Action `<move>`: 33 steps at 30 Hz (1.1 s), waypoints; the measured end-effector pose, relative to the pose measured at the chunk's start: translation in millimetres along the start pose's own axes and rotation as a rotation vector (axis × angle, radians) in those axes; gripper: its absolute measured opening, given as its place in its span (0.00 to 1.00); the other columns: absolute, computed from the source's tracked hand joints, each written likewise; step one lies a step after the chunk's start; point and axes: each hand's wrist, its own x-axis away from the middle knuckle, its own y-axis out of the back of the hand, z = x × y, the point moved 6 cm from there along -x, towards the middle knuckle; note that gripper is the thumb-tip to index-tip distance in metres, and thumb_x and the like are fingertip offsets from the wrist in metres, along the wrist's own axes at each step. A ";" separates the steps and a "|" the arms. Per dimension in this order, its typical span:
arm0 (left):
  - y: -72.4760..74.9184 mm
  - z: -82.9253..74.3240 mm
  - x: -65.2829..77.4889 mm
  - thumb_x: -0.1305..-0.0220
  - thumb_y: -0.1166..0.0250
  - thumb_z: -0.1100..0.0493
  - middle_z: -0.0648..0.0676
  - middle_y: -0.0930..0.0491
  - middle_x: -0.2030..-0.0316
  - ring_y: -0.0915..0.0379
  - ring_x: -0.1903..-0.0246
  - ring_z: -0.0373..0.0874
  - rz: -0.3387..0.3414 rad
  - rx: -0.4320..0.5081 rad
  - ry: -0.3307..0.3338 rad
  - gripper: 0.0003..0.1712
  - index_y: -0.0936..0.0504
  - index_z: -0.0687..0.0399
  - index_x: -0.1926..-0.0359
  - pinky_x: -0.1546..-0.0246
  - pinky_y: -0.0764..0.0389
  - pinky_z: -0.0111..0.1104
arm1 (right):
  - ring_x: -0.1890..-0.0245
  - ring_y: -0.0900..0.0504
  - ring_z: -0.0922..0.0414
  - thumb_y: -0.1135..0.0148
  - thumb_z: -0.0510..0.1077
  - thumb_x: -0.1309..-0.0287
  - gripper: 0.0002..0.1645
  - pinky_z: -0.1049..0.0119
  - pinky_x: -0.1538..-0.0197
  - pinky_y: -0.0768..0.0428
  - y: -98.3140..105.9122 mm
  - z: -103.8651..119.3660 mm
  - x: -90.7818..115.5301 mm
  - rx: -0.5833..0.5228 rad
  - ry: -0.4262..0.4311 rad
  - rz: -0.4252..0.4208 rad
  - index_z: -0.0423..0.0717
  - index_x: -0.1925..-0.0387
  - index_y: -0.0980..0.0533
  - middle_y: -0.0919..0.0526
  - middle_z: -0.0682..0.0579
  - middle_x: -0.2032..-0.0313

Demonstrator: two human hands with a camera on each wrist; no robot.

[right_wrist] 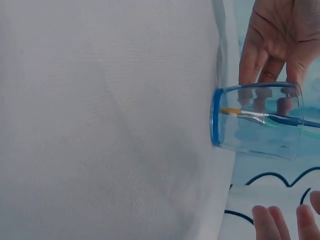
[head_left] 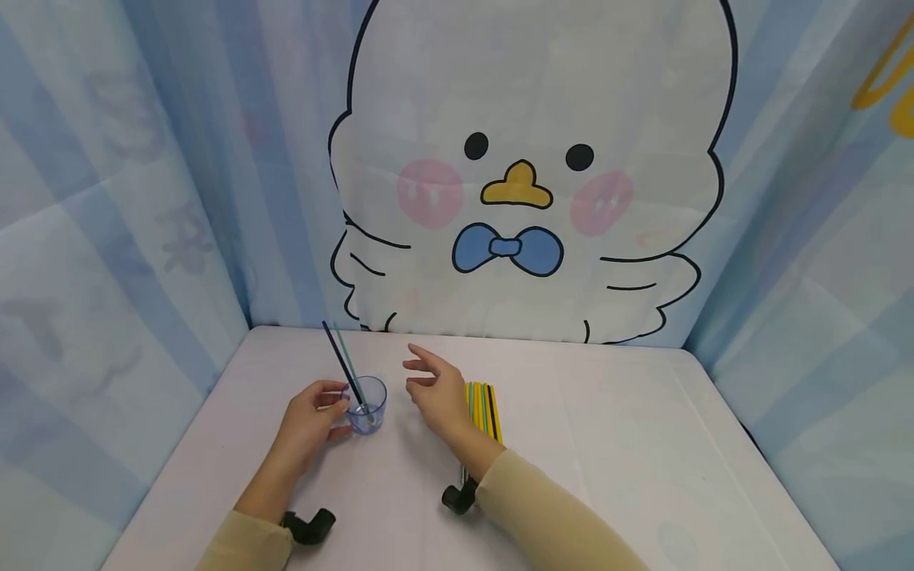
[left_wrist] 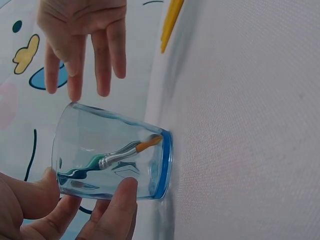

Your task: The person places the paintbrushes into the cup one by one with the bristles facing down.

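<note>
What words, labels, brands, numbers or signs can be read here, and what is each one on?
No text can be read with certainty.
Yellow letter-like marks on the right-hand curtain: cut off by the picture's edge, unreadable.
Faint marks on the left-hand curtain: too blurred to tell whether they are letters.
Clear cup and the brushes in it: no lettering discernible.

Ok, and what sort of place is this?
Possibly a curtained craft booth: cartoon-printed fabric hangs around a pale table, and paintbrushes lean in a see-through cup.
</note>
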 end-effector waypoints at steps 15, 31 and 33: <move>0.2 2.6 0.4 0.19 0.40 0.63 0.69 0.27 0.35 0.18 0.45 0.56 -0.006 0.000 0.005 0.22 0.26 0.59 0.30 0.49 0.07 0.42 | 0.41 0.13 0.39 0.34 0.32 0.31 0.39 0.59 0.52 0.06 33.6 -8.5 14.3 -0.052 -0.083 0.015 0.65 0.25 0.26 0.15 0.45 0.36; -0.8 1.9 -0.8 0.19 0.40 0.64 0.70 0.27 0.35 0.19 0.44 0.57 -0.004 0.009 0.006 0.22 0.27 0.60 0.29 0.48 0.07 0.43 | 0.42 0.13 0.38 0.34 0.32 0.31 0.39 0.58 0.53 0.06 79.3 -23.4 28.2 -0.024 -0.133 -0.017 0.62 0.24 0.26 0.16 0.42 0.35; -0.5 1.9 -0.9 0.19 0.40 0.64 0.70 0.27 0.34 0.19 0.43 0.58 -0.005 0.008 0.008 0.22 0.27 0.60 0.29 0.49 0.07 0.42 | 0.43 0.12 0.39 0.34 0.32 0.32 0.40 0.56 0.53 0.06 83.9 -25.1 29.5 -0.015 -0.134 -0.024 0.61 0.24 0.27 0.16 0.41 0.35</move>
